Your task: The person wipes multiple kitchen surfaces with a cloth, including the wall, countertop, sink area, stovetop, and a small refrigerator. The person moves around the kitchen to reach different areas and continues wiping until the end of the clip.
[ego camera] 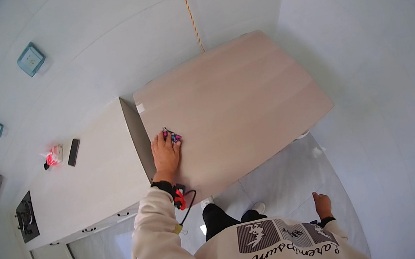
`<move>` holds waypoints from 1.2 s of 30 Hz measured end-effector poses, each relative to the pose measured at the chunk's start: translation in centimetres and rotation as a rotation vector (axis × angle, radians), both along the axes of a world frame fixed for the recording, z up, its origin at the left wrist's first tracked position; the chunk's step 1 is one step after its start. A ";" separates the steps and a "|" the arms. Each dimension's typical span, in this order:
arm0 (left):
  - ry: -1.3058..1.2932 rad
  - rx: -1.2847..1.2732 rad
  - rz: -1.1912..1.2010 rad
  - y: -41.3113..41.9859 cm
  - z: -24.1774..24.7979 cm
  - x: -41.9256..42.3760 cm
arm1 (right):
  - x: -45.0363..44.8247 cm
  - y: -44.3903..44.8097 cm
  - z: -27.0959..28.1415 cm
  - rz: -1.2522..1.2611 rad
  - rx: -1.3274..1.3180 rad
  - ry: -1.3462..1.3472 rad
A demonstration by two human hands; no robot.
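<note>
My left hand (pixel 166 152) lies palm down near the left edge of a light pinkish-beige table (pixel 236 104). Its fingers press on a small, crumpled, multicoloured cloth (pixel 174 136), mostly covered by the hand. A black band with a red clip and a cable (pixel 180 198) sits at my left wrist. Off the table, low on the right beside my body, hangs my right hand (pixel 322 205). Its fingers are curled in, and nothing shows in them.
Left of the table, across a narrow gap, runs a kitchen counter (pixel 102 163). On it are a dark oblong object (pixel 74 152), a red-and-white plastic package (pixel 54 155) and a gas hob (pixel 26 217). A red-and-yellow cord (pixel 190 13) hangs down the wall behind the table.
</note>
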State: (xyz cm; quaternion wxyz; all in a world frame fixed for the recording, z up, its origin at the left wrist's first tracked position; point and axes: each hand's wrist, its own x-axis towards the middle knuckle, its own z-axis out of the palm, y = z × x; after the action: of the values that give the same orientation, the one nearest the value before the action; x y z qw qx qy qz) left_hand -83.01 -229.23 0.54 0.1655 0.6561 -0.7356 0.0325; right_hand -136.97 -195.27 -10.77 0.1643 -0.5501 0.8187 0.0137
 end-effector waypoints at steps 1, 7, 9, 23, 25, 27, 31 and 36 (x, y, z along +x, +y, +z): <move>0.010 0.001 -0.020 2.0 0.1 -0.5 | -1.1 0.0 -0.3 0.015 0.007 0.004; 0.026 0.025 -0.092 12.3 0.7 -3.8 | -4.4 -1.2 -2.1 -0.149 0.073 -0.160; 0.010 0.051 -0.086 13.9 0.9 -4.4 | -4.2 -1.1 -1.9 -0.114 0.073 -0.254; 0.022 0.195 0.334 -7.9 -0.1 -3.4 | -7.9 -2.5 -3.7 0.106 0.212 -0.392; 0.027 0.176 0.371 -12.5 -0.4 -3.0 | -8.8 -3.3 -3.7 0.600 0.303 -0.040; 0.024 0.160 0.398 -16.6 -0.5 -2.7 | -9.0 -4.0 -3.2 0.501 0.274 -0.132; 0.032 0.113 0.379 -23.4 -0.2 -2.8 | -7.8 -4.7 -1.4 0.006 0.293 -0.401; 0.016 0.181 0.223 -28.4 0.7 -6.6 | -7.1 -3.9 0.6 -0.380 0.329 -0.553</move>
State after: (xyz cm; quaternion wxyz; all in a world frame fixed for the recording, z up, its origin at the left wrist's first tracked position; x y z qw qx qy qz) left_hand -89.65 -257.60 1.19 0.1069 0.7462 -0.6568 -0.0212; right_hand -144.06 -199.18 -10.20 0.4650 -0.3377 0.8176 -0.0350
